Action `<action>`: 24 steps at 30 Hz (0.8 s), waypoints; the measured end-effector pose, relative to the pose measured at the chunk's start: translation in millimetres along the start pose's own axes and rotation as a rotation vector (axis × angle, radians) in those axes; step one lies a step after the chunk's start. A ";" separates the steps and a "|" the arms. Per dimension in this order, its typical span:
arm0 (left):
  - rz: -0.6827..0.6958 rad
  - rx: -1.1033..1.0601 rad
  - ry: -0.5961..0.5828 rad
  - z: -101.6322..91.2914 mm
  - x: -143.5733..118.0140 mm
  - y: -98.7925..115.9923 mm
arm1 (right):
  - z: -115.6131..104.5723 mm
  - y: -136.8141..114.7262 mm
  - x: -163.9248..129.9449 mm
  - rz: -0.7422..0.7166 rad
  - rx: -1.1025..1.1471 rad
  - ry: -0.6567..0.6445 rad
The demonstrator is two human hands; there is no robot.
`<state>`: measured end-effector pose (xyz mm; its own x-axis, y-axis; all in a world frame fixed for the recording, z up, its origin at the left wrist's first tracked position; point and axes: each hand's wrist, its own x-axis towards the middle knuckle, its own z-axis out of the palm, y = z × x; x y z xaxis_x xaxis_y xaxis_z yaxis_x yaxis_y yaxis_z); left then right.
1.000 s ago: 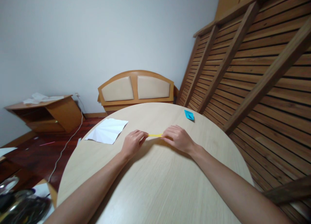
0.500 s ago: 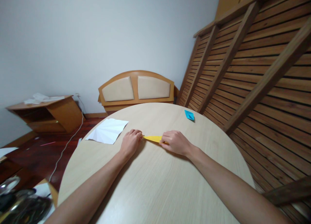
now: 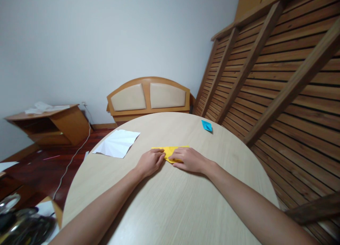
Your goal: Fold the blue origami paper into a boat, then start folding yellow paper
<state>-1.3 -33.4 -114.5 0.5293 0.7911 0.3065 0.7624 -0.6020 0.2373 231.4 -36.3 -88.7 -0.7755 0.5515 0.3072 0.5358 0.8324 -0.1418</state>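
Note:
A folded piece of yellow paper (image 3: pixel 168 151) lies near the middle of the round table, its long straight edge facing away from me. My left hand (image 3: pixel 152 161) has its fingers curled on the paper's left part, the thumb near the lower edge. On the right part rests my right hand (image 3: pixel 189 158), fingers bent over the paper and thumb at its near side. Both hands cover much of the paper, so its full shape is hidden. Beyond my right hand sits a small folded blue paper (image 3: pixel 207 125).
A creased white sheet (image 3: pixel 117 143) lies on the left of the pale wooden table (image 3: pixel 170 209). A slatted wooden frame (image 3: pixel 287 78) leans along the right side. Past the far edge stands a headboard (image 3: pixel 148 96); a low cabinet (image 3: pixel 63 126) is at left.
The yellow paper shows a wider face than the narrow strip before. My left hand has moved right and closer to my body, nearer my right hand.

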 end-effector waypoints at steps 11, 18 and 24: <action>-0.073 0.024 0.001 -2.3 -0.7 -2.6 | -6.9 29.7 -21.5 0.091 0.143 -0.073; -0.109 0.086 -0.112 2.4 -3.9 -4.9 | -10.0 26.1 -20.9 0.150 0.163 -0.121; -0.115 0.100 -0.202 0.2 -5.6 -2.8 | -12.2 26.5 -20.8 0.142 0.182 -0.103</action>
<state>-6.3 -36.2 -117.1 0.4927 0.8655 0.0904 0.8497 -0.5009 0.1648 265.8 -26.3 -87.3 -0.7316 0.6587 0.1755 0.5804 0.7369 -0.3465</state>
